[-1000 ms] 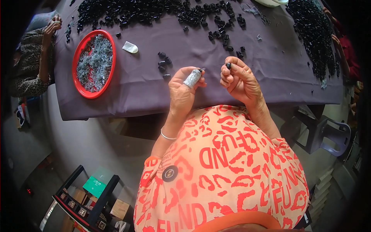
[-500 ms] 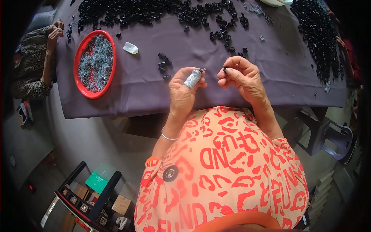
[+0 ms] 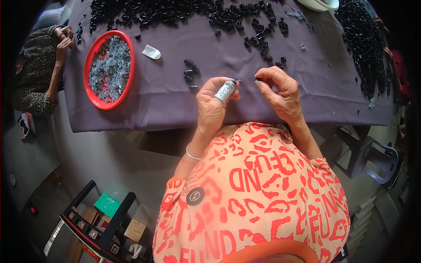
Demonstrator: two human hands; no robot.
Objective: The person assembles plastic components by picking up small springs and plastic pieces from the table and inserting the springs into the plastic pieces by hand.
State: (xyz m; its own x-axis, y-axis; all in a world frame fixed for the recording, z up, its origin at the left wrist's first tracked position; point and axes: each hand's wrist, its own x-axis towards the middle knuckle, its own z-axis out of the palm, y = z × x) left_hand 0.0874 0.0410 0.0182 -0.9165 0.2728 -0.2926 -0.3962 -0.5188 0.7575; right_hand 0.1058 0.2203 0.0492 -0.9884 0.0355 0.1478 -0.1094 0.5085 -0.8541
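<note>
My left hand (image 3: 211,105) is closed in a pinch, its thumb covered by a speckled silver-grey wrap (image 3: 225,91). A small thin metal pin (image 3: 237,81) with a dark part sticks out past the thumb tip. Across a short gap to the right, my right hand (image 3: 281,94) pinches a small black piece (image 3: 258,79) between thumb and forefinger; much of it is hidden by the fingertips. Several short black cylindrical parts (image 3: 188,72) lie on the cloth beyond and left of my left hand.
A red oval tray (image 3: 103,105) full of small metal pins stands at the left of the purple-grey tablecloth (image 3: 175,111), near a white finger-shaped piece (image 3: 151,52). Black parts (image 3: 149,15) spread along the far side, with another heap (image 3: 362,48) at right. Other people's hands (image 3: 65,37) rest at the left edge.
My right hand has turned slightly, and the black piece shows less between its fingertips. My left hand sits a little further right in the picture, as the whole view has shifted slightly.
</note>
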